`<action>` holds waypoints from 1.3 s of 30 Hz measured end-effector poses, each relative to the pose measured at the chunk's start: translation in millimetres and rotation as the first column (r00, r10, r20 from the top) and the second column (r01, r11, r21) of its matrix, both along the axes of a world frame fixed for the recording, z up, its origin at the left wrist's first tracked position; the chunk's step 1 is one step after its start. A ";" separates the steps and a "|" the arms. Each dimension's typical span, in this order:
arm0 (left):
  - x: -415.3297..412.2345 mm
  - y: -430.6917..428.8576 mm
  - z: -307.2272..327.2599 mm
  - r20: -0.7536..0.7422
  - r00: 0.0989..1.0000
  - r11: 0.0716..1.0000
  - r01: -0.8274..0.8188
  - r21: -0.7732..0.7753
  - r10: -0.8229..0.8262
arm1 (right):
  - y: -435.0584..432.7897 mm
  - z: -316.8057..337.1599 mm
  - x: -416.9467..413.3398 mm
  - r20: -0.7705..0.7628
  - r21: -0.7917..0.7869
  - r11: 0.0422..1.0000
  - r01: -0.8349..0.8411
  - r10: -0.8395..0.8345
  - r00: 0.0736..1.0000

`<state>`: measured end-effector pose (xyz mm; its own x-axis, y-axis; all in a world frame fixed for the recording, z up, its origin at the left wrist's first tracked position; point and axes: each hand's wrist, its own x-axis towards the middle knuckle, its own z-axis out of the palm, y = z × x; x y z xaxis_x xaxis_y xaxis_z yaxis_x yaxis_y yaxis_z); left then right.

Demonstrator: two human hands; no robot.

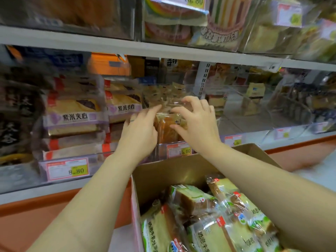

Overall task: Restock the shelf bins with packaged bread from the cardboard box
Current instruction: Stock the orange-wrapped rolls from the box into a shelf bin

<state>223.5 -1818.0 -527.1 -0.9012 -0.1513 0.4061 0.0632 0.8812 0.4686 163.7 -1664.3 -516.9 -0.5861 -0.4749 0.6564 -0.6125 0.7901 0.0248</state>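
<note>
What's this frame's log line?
left hand: flat against clear-wrapped brown bread pack | right hand: curled on it | brown cardboard box: part full

A red-framed price tag [67,169] reading 8.80 is hanging low on the left, and a second tag [179,150] reading 16.60 is sitting further right, near the middle. Two smaller tags [233,140] [283,133] are showing along the right stretch, too blurred to read. A white shelf board [109,43] is running across above them, and a slotted metal upright [204,79] is standing below it. On the top tier a rainbow-striped pack [225,13] is standing behind clear plastic. Purple-banded packs [72,113] are lying stacked at the left, beside dark packs [16,115] with white characters. An orange ledge [45,215] is running along the bottom.
</note>
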 end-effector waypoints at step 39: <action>-21.0 45.1 -13.6 -0.096 0.995 0.847 -0.042 -0.530 -0.010 | 90.3 -22.3 -16.8 0.294 -0.101 0.994 0.042 -0.010 0.956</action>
<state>202.5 -1773.0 -540.6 -0.8554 0.0969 0.5088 0.0664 0.9948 -0.0779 146.9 -1574.0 -539.2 -0.7713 -0.3947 0.4993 -0.5597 0.7942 -0.2367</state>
